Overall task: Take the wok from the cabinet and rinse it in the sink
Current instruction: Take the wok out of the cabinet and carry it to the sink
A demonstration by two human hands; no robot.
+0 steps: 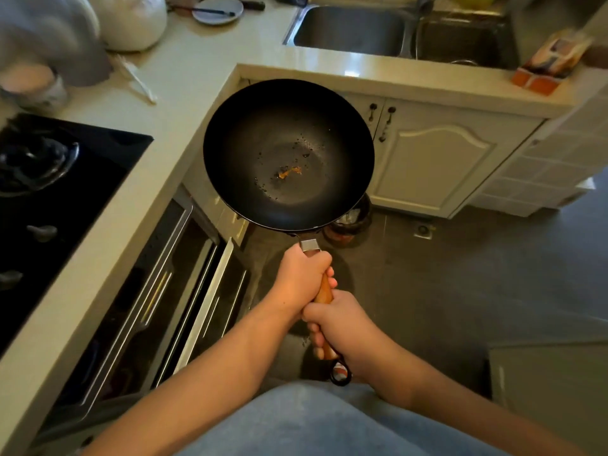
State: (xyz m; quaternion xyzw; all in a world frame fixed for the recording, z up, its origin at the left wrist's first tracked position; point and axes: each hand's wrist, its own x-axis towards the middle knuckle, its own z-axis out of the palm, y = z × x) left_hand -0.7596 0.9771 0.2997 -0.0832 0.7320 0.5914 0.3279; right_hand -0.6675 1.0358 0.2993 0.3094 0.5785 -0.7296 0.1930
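Pale tabletop [184, 77] wrapping from 9 to 1 o'clock, sink [352, 28] sunk in at 12. Black wok [289, 153] at centre, held level above the floor, below the sink edge. Left hand [301, 274] and right hand [345, 327] both clamped around its wooden handle [324, 292], left nearer the bowl.

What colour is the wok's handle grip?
Orange-brown wood, on the wok handle between both hands; head view shows it.

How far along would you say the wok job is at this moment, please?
Done: the wok is out, with a drawer under the stove open. In hand: the left hand and right hand both grip its wooden handle, holding it over the floor. Left: carrying it to the sink and rinsing; residue shows inside.
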